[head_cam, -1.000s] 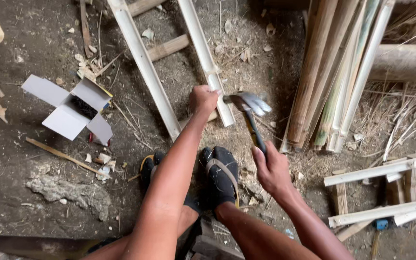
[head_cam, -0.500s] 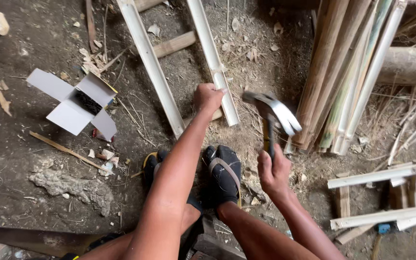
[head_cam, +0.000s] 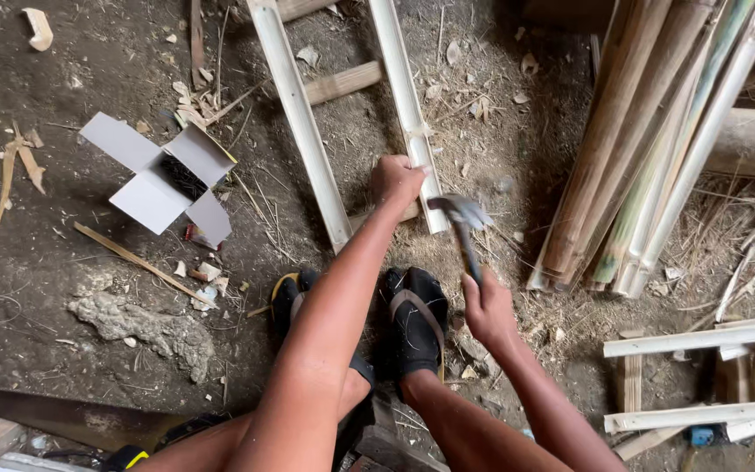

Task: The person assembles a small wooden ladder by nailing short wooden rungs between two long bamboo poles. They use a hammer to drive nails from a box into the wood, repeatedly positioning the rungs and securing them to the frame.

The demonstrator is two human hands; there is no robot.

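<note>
Head view: left hand (head_cam: 398,179) clenched at near end of pale split bamboo rail (head_cam: 408,114), pinning it on dirt floor (head_cam: 54,262). Right hand (head_cam: 487,306) grasping hammer (head_cam: 463,229), its blurred head just beside left fist. 2 sandalled feet (head_cam: 417,319) below rail. Open white cardboard box (head_cam: 163,179) lies well left.

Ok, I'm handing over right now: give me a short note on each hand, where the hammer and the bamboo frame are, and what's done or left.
Left hand: fist closed on the near end of the right split-bamboo rail, pinning it to the ground.
Right hand: gripping the hammer, head blurred just beside the left fist.
Frame: left rail parallel, one crosspiece already across both rails, another under the rail ends by the left hand.
Left: whether the near joint is fixed cannot be told.
Open white box lies left.
</note>
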